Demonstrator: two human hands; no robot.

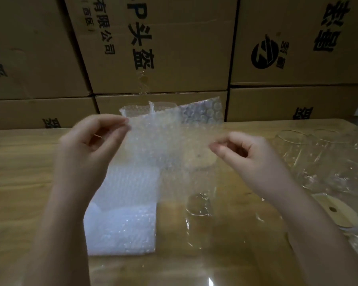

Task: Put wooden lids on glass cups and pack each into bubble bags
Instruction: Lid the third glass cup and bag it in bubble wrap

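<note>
Over wood table [19, 162], dimpled bubble bag [153, 141].

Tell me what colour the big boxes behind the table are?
Brown boxes with black printing, best seen in the head view.

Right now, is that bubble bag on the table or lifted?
Lifted: left hand and right hand pinch the bubble bag above the table.

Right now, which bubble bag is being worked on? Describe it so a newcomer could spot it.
Find the wooden table in front of the stacked cardboard boxes. Above its middle, the left hand and right hand pinch one bubble bag by its sides. Unlike the stack of bubble bags lying flat beneath, it hangs upright in the air.
</note>
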